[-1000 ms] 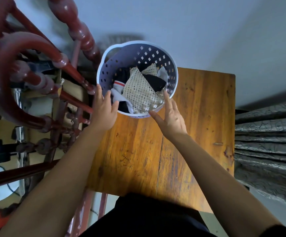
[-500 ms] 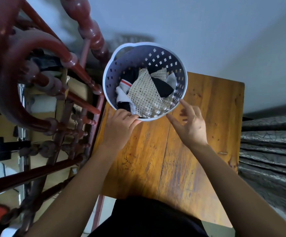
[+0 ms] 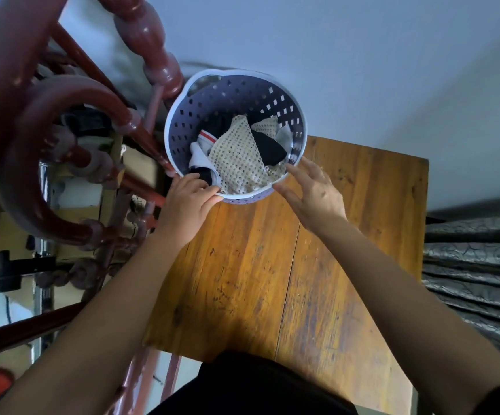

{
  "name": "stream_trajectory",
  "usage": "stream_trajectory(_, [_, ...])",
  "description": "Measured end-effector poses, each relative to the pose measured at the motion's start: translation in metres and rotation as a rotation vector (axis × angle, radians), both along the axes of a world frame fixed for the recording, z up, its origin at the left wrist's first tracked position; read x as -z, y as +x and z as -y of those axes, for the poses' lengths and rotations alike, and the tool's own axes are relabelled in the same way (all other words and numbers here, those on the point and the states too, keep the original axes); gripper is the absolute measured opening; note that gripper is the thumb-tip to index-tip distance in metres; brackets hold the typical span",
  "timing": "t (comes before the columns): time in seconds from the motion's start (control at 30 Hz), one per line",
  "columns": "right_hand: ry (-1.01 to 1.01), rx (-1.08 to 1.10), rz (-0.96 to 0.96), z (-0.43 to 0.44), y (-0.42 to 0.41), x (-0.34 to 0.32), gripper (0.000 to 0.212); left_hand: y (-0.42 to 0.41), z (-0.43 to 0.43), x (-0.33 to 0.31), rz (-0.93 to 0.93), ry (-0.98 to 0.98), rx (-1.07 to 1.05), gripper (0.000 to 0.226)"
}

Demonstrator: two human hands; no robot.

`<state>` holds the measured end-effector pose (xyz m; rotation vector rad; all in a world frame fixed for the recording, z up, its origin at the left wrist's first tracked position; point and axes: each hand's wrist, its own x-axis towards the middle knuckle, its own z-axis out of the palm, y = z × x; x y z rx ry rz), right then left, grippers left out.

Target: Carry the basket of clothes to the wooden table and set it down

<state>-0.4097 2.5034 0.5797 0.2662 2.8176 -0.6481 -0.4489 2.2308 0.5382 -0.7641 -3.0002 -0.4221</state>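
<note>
Ahead, the basket point(image 3: 235, 136) overhung the desk's point(image 3: 287, 265) far-left corner, left hand point(image 3: 187, 202) curled on its near rim, right hand point(image 3: 313, 193) open beside it.

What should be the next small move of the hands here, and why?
Probably draw the basket nearer onto the wooden table. It stands at the far left corner, seemingly overhanging. The left hand grips its near rim; the right hand is open beside it.

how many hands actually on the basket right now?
1. The left hand curls its fingers over the near rim of the basket. The right hand is spread open beside the rim on the right; contact can't be confirmed.
</note>
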Motion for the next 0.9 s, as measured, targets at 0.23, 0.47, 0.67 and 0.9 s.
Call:
stream_trajectory(0.23, [-0.006,0.049,0.027,0.003,-0.001,0.0,0.063,0.013,-0.003,0.002,0.006,-0.037,-0.085,0.042])
stream_trajectory(0.47, [-0.044,0.037,0.029,0.014,0.012,0.007,0.068,0.049,-0.043,-0.007,0.241,-0.084,-0.357,0.069])
stream_trajectory(0.67, [-0.177,-0.032,0.082,0.024,0.03,0.007,0.072,0.077,-0.05,-0.019,0.395,-0.04,-0.347,0.083])
stream_trajectory(0.9, [-0.107,-0.062,0.025,0.003,0.04,-0.021,0.054,0.057,-0.039,-0.057,0.47,-0.083,-0.296,0.066])
